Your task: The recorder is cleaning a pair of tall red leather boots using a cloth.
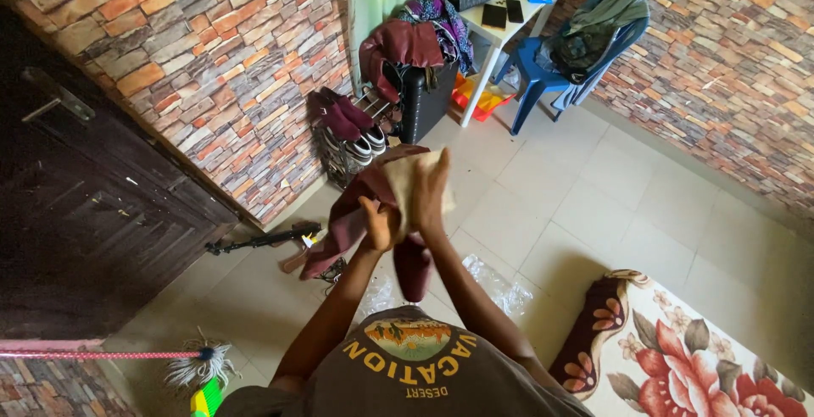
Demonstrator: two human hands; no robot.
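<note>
Maroon garment [352,222] bunched in both hands, left hand [379,224] and right hand [428,192] fingers clamped, partly hidden by cloth.

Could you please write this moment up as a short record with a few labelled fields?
Setting: room with stone-pattern walls, pale tiled floor, dark door
Left hand: closed grip on maroon garment
Right hand: pressed on beige cloth, held up with the garment
Below the hands: clear plastic wrap on the floor
Behind: shoe rack, black suitcase piled with clothes, white table, blue chair
Right foreground: floral rug
Left foreground: mop
</note>
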